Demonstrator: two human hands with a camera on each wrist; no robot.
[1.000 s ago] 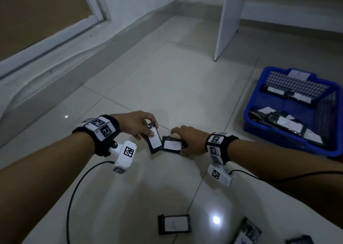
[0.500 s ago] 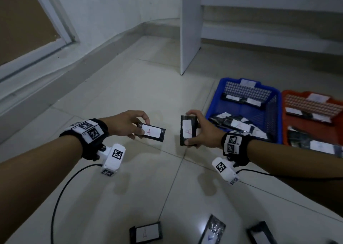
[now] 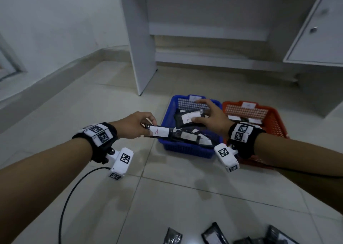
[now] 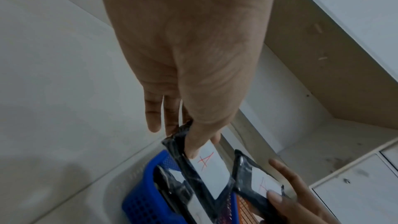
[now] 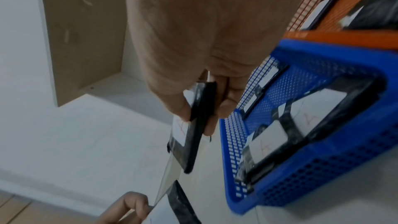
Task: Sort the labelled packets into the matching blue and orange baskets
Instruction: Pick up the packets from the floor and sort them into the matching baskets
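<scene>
From the head view, the left hand (image 3: 132, 124) pinches a flat black plastic packet with a white label and a red letter A (image 3: 161, 132), held just over the near left rim of the blue plastic basket (image 3: 186, 148) on the tiled floor (image 3: 104, 206). The right hand (image 3: 213, 118) pinches a second black packet with a white label (image 3: 188, 118) above the inside of that blue basket, which already has more packets in it. The orange plastic basket (image 3: 274, 125) sits touching the blue one on its right, with packets inside too. A few more black packets (image 3: 213, 235) lie on the floor near the bottom edge. From the left wrist view, the thumb and fingers (image 4: 152, 117) squeeze one end of the A packet, and it hangs over the blue basket. From the right wrist view, the thumb and fingers (image 5: 228, 106) grip the second packet by its edge, beside the blue basket's far wall
</scene>
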